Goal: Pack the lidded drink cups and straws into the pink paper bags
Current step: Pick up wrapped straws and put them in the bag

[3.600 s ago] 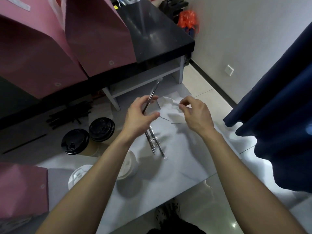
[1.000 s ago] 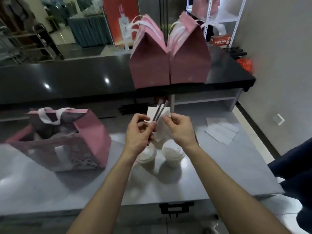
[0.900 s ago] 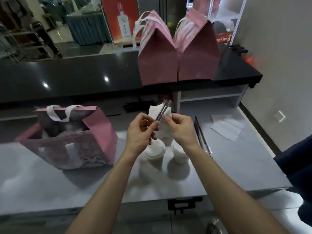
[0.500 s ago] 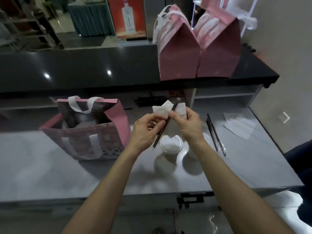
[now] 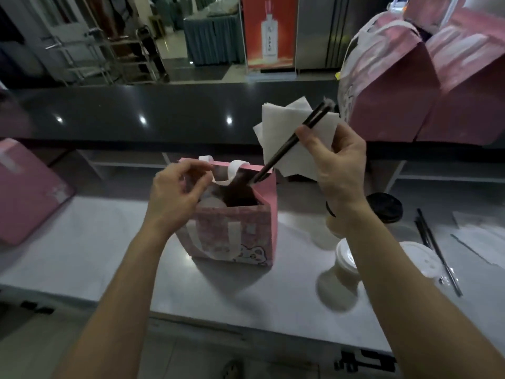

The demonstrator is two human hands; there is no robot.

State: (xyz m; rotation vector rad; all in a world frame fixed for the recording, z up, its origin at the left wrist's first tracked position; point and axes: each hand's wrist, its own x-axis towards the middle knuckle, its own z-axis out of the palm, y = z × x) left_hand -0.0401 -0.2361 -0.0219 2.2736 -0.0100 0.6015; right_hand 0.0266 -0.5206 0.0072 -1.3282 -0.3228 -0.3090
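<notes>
Far left on the bench (image 5: pixel 82 258): a flat pink bag (image 5: pixel 27 192). At centre, the open pink paper bag (image 5: pixel 235 233), upright, mouth up. Left hand (image 5: pixel 175 198) at its near-left rim, fingers curled, seemingly pinching the white handle (image 5: pixel 206 159), though blur hides the contact. Right hand (image 5: pixel 336 160) above and right of the mouth, gripping dark straws (image 5: pixel 289 143) with white napkins (image 5: pixel 287 124); long axis slanting down-left, lower tips just at the far-right rim. Further right, white-lidded cups (image 5: pixel 347 258), a black-lidded cup (image 5: pixel 385 206), loose straws (image 5: pixel 434 244).
</notes>
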